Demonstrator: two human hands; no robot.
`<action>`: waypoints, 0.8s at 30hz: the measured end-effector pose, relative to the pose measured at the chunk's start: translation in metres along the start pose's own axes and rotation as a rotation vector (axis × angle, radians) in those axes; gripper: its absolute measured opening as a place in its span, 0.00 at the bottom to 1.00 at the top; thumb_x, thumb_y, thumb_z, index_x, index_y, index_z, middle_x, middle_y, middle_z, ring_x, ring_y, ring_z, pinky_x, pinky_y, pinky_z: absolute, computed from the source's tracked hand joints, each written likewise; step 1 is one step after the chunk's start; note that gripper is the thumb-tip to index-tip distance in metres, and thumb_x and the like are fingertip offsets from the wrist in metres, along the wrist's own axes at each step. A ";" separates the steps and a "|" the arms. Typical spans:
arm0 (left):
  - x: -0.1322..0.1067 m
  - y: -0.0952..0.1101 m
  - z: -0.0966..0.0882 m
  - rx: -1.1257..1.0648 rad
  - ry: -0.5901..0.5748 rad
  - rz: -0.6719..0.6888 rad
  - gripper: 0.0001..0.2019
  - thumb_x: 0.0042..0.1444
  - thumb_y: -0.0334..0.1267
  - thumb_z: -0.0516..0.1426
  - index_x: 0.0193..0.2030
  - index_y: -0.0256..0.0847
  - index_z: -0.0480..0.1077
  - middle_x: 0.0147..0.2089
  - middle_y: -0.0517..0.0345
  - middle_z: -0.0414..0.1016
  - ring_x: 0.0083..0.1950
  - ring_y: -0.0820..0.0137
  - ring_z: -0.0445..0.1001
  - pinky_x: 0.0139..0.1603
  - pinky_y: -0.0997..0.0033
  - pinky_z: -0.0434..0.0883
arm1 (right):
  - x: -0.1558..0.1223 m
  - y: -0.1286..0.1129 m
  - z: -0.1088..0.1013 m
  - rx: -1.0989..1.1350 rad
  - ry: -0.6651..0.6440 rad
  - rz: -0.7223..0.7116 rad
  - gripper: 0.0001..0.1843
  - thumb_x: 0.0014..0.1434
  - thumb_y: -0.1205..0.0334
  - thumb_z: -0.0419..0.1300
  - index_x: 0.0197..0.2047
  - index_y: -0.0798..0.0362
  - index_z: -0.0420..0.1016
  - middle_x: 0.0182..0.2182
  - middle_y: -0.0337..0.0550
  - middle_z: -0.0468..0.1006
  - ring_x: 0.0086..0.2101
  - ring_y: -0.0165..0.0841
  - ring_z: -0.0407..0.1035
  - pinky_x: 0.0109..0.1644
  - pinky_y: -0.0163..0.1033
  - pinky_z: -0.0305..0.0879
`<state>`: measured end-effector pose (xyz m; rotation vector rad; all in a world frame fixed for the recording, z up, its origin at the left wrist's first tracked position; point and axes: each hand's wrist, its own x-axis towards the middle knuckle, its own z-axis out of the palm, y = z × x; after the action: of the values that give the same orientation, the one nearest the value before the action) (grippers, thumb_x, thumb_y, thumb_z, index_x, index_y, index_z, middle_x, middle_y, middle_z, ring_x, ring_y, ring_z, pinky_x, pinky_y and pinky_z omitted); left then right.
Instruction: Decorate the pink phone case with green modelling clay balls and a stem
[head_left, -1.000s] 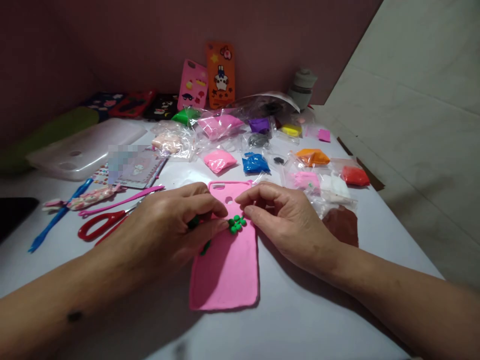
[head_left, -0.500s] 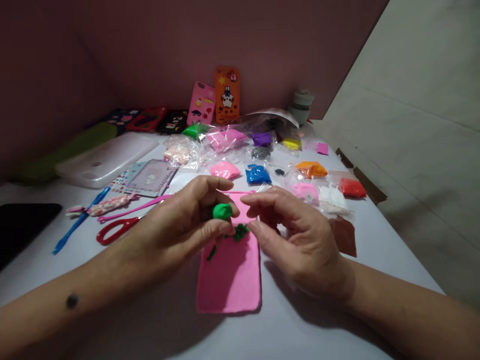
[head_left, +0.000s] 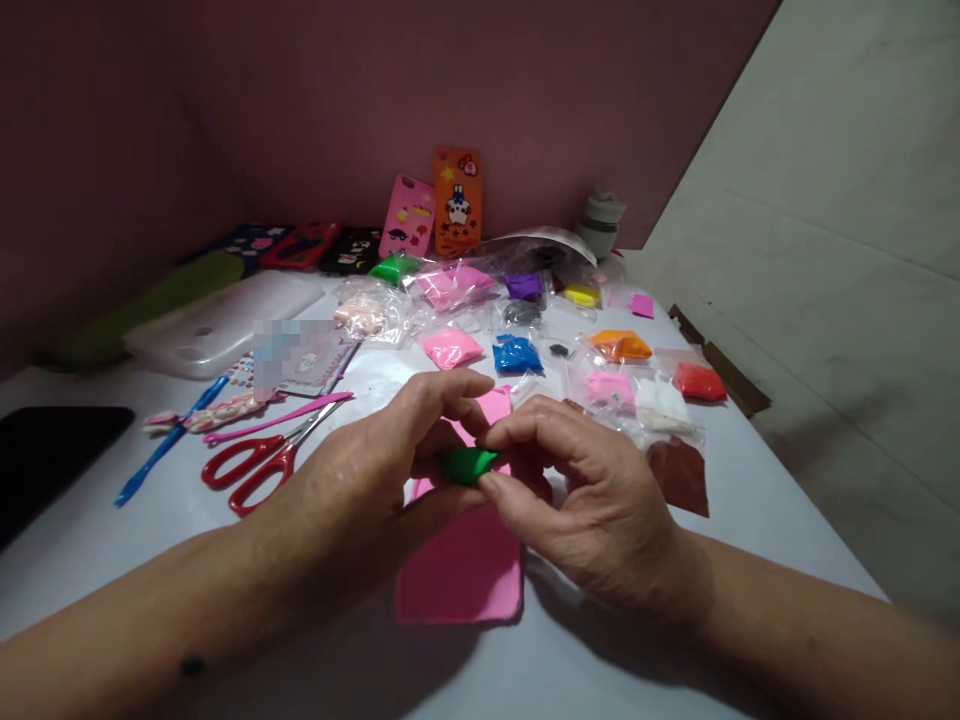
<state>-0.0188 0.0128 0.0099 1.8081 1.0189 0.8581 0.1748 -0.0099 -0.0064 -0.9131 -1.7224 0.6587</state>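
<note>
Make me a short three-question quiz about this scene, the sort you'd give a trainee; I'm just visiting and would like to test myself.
1. What colour is the lump held between the left hand and the right hand?
2. True or false: the red-handled scissors lie nearer the left hand than the right.
3. Which of these stands upright at the back of the table?
A) the blue packet
B) the orange phone case
C) the red packet

Key:
1. Green.
2. True.
3. B.
</note>
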 end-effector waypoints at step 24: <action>0.014 0.015 -0.015 -0.400 -0.136 -0.214 0.08 0.58 0.34 0.65 0.44 0.42 0.74 0.30 0.63 0.78 0.27 0.72 0.75 0.25 0.76 0.76 | 0.007 0.001 -0.011 0.192 -0.089 0.193 0.14 0.64 0.69 0.62 0.52 0.51 0.82 0.46 0.46 0.86 0.44 0.36 0.81 0.46 0.42 0.79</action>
<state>-0.0213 0.0266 0.0312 1.3732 0.8641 0.7356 0.1839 -0.0039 0.0003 -0.9322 -1.6278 0.9881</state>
